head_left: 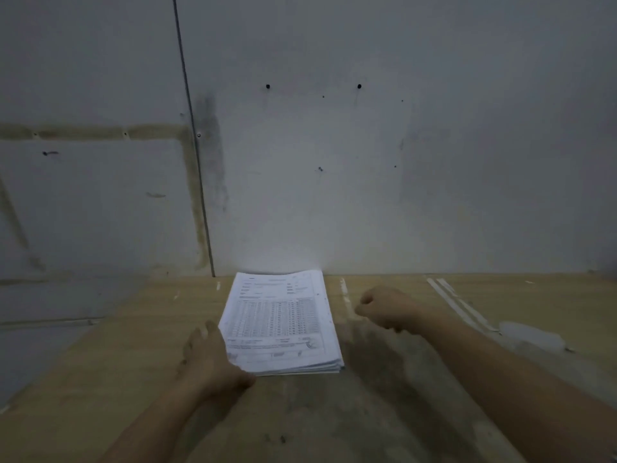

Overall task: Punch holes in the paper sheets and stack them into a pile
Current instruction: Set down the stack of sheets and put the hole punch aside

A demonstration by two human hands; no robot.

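Note:
A thick pile of printed paper sheets [280,322] lies on the wooden table [133,379], its far edge against the wall. Small punched holes show along the pile's right edge. My left hand [213,359] lies with straight fingers against the pile's left side, thumb at its near-left corner. My right hand [387,307] hovers to the right of the pile, apart from it, with its fingers curled and nothing visible in it. No hole punch is in view.
A grey wall [367,162] rises right behind the table. White tape strips [457,302] and a pale smear [531,335] mark the table at the right. The table's left edge runs diagonally past grey floor [40,329].

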